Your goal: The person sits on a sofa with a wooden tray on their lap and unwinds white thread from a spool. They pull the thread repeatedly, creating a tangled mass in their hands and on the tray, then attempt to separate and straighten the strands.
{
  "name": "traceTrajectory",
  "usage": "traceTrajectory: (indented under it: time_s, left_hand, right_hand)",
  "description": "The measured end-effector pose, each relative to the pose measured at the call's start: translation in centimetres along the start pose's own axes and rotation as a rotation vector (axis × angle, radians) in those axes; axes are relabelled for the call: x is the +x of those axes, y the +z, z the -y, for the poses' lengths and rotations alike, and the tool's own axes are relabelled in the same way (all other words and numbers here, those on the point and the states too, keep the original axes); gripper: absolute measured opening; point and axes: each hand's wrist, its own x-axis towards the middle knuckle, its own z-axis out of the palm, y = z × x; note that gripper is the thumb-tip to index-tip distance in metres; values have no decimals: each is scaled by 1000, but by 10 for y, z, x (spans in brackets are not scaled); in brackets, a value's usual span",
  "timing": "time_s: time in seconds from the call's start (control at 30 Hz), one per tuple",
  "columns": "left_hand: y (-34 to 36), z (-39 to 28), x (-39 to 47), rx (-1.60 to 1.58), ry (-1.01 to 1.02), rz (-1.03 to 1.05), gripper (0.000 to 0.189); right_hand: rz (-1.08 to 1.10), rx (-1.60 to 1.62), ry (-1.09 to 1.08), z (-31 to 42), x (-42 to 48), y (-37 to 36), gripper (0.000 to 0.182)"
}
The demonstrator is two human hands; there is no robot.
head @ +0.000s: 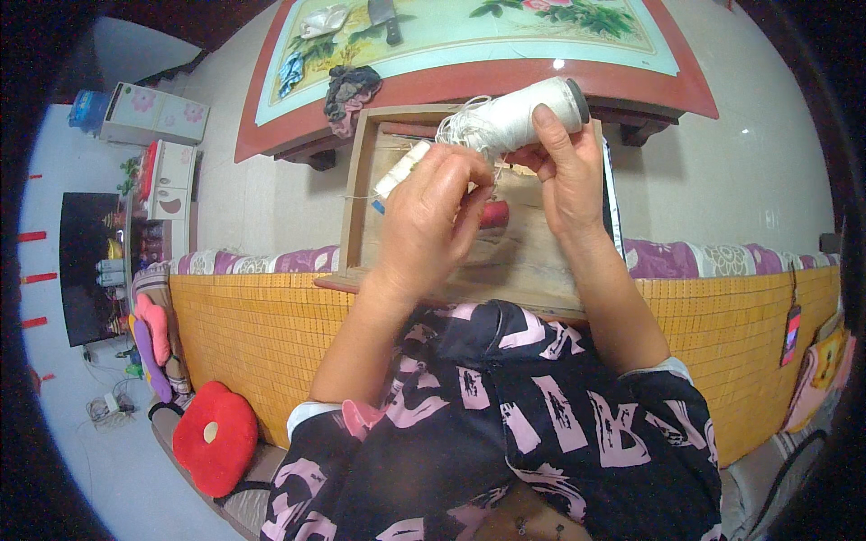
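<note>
A large cone of white thread with a dark end rests in my right hand, the thumb along its side. Loose white strands hang in a tangle at its narrower end. My left hand is beside that end, its fingertips pinched on a strand of the thread. A smaller white spool shows just beyond my left hand; whether that hand touches it I cannot tell. Below both hands is a wooden drawer, and a red thread spool lies in it, partly hidden by my left fingers.
Beyond the drawer stands a red-framed table with a floral top, bearing a cleaver, a crumpled white bag and dark cloth. A bamboo-tile mat covers the seat. A red flower-shaped cushion lies at left, a phone at right.
</note>
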Motion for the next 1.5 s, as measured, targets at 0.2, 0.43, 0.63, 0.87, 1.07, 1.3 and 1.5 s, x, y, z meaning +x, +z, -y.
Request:
traceTrajectory:
  time_s: [0.2,0.43,0.63,0.87,1.07,1.3,1.5]
  left_hand:
    - [2,-10,-10,-12,-185,48,19]
    - [-10,-2,-29,176,-176,223,16]
    - [-45,2,-41,226,-247,339,9]
    - [-98,4,-52,452,-431,314,6]
    - [-135,20,-65,637,-534,218,8]
    - [-174,59,-94,849,-589,154,11]
    - [-199,100,-127,916,-816,352,15]
  right_hand:
    - [-31,111,20,0,4,-3,34]
    - [-110,380,50,5,15,-20,36]
    - [-193,454,-5,10,23,-31,41]
    - [-292,523,-117,30,33,-49,43]
    - [-301,546,-126,31,37,-64,44]
    - [-319,565,-73,27,37,-52,39]
    - [-298,563,-20,29,35,-52,40]
